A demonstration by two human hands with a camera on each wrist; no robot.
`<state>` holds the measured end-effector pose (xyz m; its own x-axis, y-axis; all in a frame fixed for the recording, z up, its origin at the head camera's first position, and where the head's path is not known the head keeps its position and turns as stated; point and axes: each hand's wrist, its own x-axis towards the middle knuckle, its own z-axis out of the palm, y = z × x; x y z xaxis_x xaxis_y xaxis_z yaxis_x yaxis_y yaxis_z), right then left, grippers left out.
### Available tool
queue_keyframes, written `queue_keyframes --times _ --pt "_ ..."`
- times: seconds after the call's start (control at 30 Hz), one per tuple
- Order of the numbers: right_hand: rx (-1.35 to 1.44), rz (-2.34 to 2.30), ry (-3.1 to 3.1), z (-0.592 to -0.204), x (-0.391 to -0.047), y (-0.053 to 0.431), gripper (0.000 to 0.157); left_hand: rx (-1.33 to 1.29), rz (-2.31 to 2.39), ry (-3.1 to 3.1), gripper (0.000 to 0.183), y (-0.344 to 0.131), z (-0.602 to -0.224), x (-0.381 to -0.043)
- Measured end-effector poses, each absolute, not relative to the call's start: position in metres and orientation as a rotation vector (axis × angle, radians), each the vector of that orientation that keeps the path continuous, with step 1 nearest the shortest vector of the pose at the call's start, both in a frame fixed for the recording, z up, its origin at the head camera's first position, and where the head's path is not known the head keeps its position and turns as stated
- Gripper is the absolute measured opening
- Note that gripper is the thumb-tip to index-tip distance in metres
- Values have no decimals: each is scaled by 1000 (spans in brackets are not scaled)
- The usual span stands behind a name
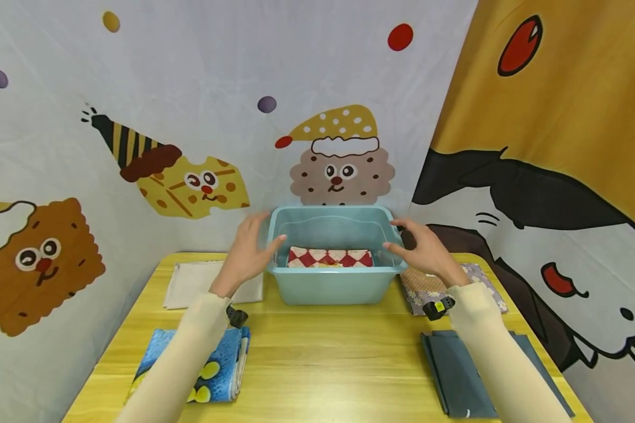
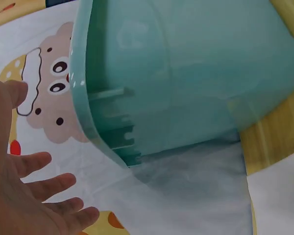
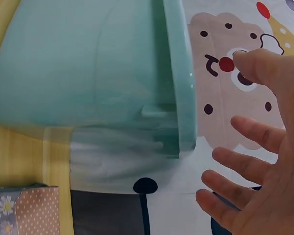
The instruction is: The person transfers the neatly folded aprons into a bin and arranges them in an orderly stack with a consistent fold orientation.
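Observation:
A light teal plastic basin (image 1: 329,288) stands at the back middle of the table, with a folded red and white diamond-patterned cloth (image 1: 330,257) inside. My left hand (image 1: 247,249) is over the basin's left rim, thumb pointing inward. On the opposite side my right hand (image 1: 423,247) mirrors it at the right rim. Both wrist views show fingers spread and a gap between each hand, left (image 2: 34,181) and right (image 3: 255,152), and the basin wall. Neither hand holds anything.
Folded cloths lie around the basin on the wooden table (image 1: 328,358): white (image 1: 190,285) at back left, blue printed (image 1: 219,367) at front left, floral and brown dotted (image 1: 423,285) at back right, dark grey-green (image 1: 457,370) at front right. A cartoon-printed curtain (image 1: 201,70) hangs behind.

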<state>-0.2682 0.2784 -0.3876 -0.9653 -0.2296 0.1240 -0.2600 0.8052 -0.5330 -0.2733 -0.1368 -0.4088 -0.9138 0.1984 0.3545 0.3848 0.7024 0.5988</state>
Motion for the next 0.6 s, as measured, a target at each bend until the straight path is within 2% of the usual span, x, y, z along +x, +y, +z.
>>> queue_keyframes --times 0.6 --pt "429 748 -2841 -401 -235 288 79 -638 -684 -2584 90 -121 -432 -230"
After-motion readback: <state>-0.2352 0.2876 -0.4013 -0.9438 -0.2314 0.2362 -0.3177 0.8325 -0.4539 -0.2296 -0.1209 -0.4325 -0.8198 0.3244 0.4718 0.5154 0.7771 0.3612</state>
